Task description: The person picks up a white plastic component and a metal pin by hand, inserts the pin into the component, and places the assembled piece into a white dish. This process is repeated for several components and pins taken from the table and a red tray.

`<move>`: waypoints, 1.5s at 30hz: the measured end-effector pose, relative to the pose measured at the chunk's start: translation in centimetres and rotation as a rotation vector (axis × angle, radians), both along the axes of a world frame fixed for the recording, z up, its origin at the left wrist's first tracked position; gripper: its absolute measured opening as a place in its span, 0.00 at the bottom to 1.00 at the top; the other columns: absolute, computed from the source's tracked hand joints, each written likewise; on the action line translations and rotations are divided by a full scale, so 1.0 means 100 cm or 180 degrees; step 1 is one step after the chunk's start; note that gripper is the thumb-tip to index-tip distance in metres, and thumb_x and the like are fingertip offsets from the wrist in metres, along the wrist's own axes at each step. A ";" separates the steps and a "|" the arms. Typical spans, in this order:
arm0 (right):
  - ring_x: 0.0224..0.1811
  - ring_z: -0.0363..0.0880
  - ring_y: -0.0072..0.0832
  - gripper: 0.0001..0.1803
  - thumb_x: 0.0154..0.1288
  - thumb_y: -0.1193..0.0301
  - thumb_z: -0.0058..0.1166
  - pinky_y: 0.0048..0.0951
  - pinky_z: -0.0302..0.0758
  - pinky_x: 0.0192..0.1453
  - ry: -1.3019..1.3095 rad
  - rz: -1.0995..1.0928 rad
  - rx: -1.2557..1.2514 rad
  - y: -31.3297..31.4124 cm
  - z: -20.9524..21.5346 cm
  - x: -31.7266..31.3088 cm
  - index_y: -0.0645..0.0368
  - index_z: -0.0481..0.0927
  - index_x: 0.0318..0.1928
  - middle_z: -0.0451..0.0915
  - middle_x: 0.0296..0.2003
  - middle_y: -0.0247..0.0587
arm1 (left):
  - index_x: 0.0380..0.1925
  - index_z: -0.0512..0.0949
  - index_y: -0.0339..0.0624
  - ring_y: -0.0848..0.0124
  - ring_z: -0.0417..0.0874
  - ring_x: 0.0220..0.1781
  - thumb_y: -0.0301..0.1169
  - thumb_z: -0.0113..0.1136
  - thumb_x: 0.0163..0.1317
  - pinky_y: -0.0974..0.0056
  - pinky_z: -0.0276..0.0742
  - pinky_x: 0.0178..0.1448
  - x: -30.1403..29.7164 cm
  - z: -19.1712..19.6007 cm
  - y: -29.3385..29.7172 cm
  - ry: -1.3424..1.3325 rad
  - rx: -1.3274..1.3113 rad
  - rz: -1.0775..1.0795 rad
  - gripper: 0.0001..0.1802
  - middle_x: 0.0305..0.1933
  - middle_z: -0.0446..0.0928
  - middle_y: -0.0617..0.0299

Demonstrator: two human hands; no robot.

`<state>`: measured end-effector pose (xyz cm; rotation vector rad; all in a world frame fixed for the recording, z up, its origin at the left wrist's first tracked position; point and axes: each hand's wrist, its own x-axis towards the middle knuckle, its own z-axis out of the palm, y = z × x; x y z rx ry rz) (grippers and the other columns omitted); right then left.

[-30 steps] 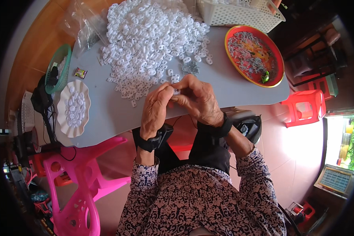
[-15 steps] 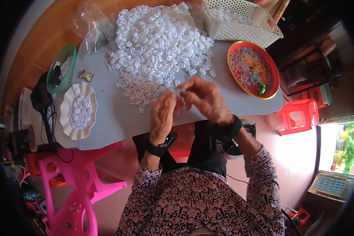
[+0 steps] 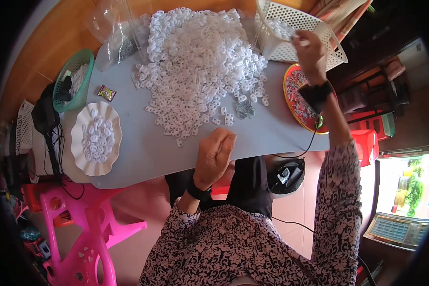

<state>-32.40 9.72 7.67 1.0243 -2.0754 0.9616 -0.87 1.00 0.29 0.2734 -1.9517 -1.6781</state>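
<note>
Head view: right hand [image 3: 310,50] pinched small white plastic bit over white slotted plastic basket [image 3: 319,28]; might miss & drop. Left hand [image 3: 214,155] loosely curled, nothing seen in it, by big pile of white plastic rings [image 3: 200,66].

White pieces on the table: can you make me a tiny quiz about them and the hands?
1. True or false: the right hand is over the white basket.
2. Where is the left hand? A) at the near table edge B) in the green basket C) on the red tray
3. What holds the small batch of white pieces at the person's left?

Key:
1. True.
2. A.
3. The white scalloped plate; the big pile lies bare on the table.
</note>
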 end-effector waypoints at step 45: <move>0.28 0.76 0.19 0.11 0.62 0.70 0.53 0.24 0.73 0.33 -0.3679 0.1968 -0.0186 -0.007 -0.053 0.187 0.67 0.79 0.37 0.79 0.24 0.37 | 0.40 0.73 0.34 0.78 0.76 0.36 0.27 0.53 0.64 0.73 0.71 0.42 -0.004 0.009 0.002 -0.0031 0.0867 0.0719 0.08 0.32 0.76 0.63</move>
